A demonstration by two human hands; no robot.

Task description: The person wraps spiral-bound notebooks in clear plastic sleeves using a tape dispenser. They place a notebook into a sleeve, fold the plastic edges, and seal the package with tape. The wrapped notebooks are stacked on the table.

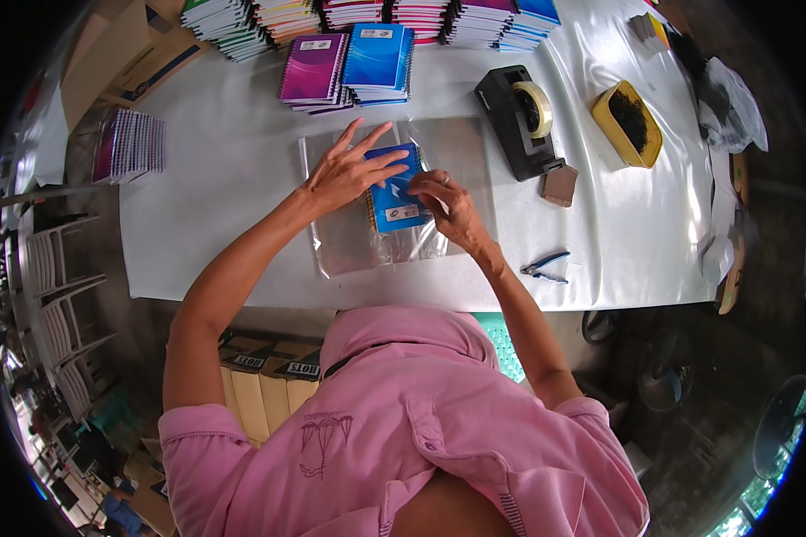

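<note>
A small blue spiral notebook (394, 197) with a white label lies on clear plastic sheets (345, 243) at the middle of the table. My left hand (342, 175) is open, its fingers spread over the notebook's upper left part. At the notebook's right edge, my right hand (452, 204) has its fingers drawn together in a pinch. Whether they grip the clear plastic or something else is hidden by the fingers.
Beyond the plastic stand a purple notebook stack (313, 70) and a blue one (376, 61), with several more behind. To the right are a tape dispenser (515, 121), a yellow container (613, 121) and blue-handled pliers (546, 267). More notebooks (132, 146) sit at left, near a cardboard box (148, 58).
</note>
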